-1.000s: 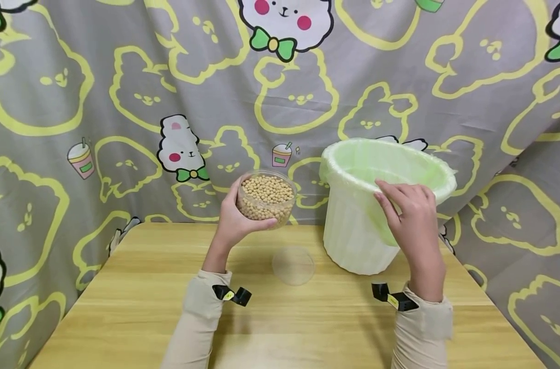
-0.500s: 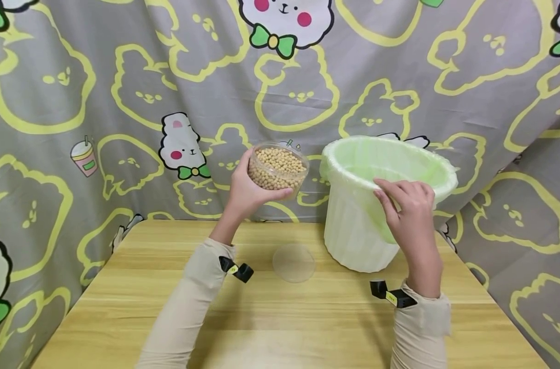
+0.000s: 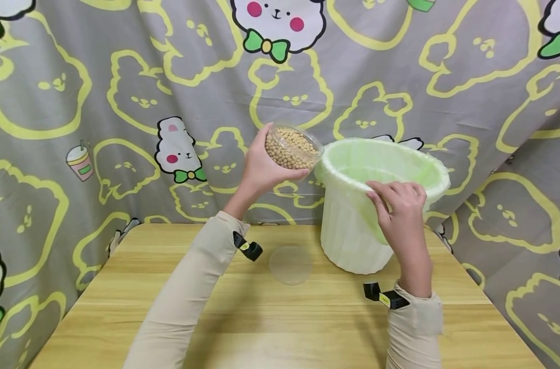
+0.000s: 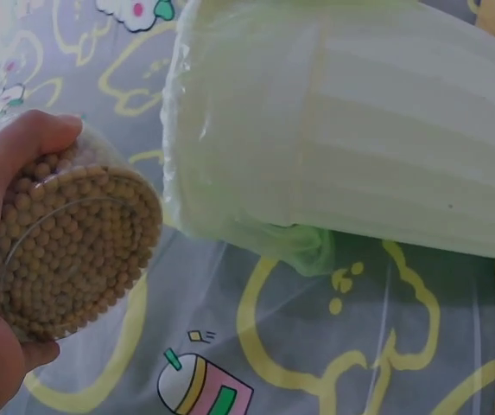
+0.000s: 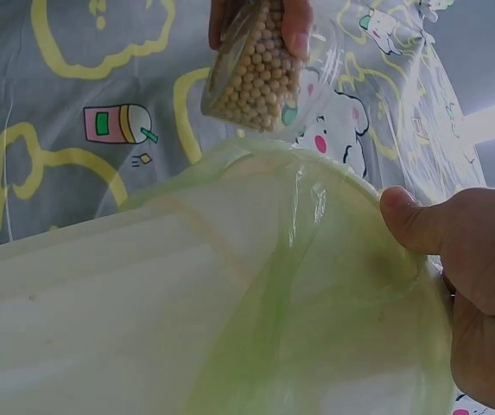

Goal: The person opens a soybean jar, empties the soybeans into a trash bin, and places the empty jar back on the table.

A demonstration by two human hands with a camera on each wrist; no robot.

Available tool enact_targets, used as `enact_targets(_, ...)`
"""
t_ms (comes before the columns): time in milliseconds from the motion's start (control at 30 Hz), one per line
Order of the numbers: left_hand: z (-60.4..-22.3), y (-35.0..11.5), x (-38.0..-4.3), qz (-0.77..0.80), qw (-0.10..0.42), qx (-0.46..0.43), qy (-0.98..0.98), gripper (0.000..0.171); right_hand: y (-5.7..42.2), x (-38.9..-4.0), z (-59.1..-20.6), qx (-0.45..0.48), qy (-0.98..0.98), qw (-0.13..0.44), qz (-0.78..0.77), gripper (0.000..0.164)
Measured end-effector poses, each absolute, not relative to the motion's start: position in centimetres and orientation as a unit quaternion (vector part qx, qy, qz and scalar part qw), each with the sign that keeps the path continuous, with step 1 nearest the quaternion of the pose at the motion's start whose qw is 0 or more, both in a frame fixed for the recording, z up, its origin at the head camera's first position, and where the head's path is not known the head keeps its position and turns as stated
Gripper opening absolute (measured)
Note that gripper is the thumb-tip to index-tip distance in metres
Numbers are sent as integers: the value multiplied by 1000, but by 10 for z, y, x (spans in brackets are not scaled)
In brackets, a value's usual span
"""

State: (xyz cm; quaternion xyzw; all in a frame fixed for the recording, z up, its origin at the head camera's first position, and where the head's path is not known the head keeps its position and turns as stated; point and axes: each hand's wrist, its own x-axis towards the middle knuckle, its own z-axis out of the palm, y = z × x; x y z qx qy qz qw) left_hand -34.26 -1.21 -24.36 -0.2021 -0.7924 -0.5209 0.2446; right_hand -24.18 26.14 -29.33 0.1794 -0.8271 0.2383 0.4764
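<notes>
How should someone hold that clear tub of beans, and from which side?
Hold the tub round its curved side wall, probably best from the left, as the left hand does: it is tilted with its open mouth leaning toward the bin, so that side should leave the mouth free.

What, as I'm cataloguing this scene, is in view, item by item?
Wood-grain table: one, yellow-brown, foreground
Patterned fabric curtain: count unclear, mainly grey and yellow, background
Ribbed round bin: one, white, table's back right
Thin plastic liner: one, pale green, in bin, over rim
Round plastic tub: one, clear, tilted, left of bin's rim
Small round beans: many, tan, in tub
Flat round disc: one, clear, on table, left of bin
Wrist cameras: two, black, one per wrist
Long sleeves: two, beige, forearms
Left hand: one, bare, gripping tub
Right hand: one, bare, gripping bin's near rim
</notes>
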Motion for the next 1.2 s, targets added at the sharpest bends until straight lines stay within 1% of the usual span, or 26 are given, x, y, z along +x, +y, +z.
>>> enact_targets(433,-228,12,-353,-431,278,-222,-829,126,261,-242,-294,176,-826,473,252,19)
enact_targets(700,-220,22,-353,-380,297,-249,-840,126,260,-242,-295,176,-826,468,260,19)
enact_targets(967,-212,27,-354,-347,291,-255,-854,125,259,-244,-295,178,-824,466,268,19)
enact_targets(1200,-205,29,-356,-326,269,-265,-867,128,259,-245,-295,180,-822,465,274,18)
